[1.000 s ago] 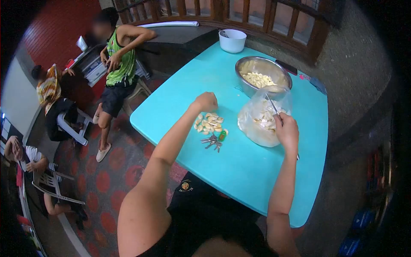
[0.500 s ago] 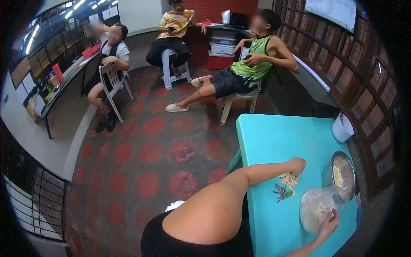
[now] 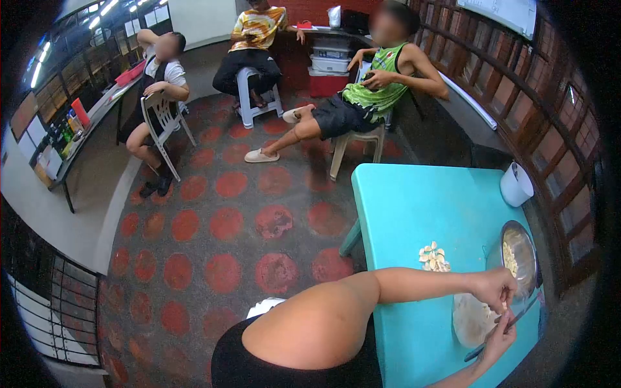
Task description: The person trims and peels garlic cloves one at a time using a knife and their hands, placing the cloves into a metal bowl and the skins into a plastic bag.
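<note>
My left hand is pinched on a small pale piece that looks like a garlic clove, close above my right hand. My right hand is closed around a knife, whose dark blade points up and right past the fingers. Beneath both hands lies a clear plastic bag with pale bits inside, partly covered by my left forearm. A loose pile of cloves rests on the table beyond that forearm. Just past my left hand stands a metal bowl containing more pale cloves.
The turquoise table has a white tub at its far right corner. A person in a green top sits on a chair beyond it. Two other people sit farther back and left. A barred wooden wall runs along the right.
My left hand has moved from the clove pile toward my right hand, now with a small piece in its fingers. The knife has become visible in my right hand. The view has shifted slightly.
</note>
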A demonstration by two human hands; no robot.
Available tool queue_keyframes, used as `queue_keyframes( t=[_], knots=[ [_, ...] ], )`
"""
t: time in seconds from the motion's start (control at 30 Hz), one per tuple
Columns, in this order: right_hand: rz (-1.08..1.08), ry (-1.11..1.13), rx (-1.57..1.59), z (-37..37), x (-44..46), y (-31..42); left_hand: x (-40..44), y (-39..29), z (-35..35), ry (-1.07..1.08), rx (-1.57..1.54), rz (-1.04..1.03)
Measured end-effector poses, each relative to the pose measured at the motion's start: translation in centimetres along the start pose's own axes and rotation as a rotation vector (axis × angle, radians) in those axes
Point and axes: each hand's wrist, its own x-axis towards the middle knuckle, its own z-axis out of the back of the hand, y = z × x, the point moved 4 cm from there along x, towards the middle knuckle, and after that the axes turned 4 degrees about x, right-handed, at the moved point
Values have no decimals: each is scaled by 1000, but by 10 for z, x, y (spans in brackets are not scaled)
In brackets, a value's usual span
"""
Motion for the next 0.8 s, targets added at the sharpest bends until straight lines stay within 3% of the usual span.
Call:
queue_keyframes(
  t=[0.03, 0.37, 0.67, 0.77, 0.8],
  knots=[
    [-103, 25, 66, -2, -4, 5, 0, 1, -4, 21, -32, 22],
    [-67, 33, 249, -6, -4, 1, -11, -1, -8, -43, -79, 48],
    [-181, 29, 450, -15, -10, 12, -24, -8, -4, -31, -431, 204],
    [-193, -10, 425, -9, -9, 0, -31, 11, 18, -87, -370, 165],
    [-211, -14, 379, -2, -8, -4, -37, 14, 31, -75, -321, 260]
  ],
)
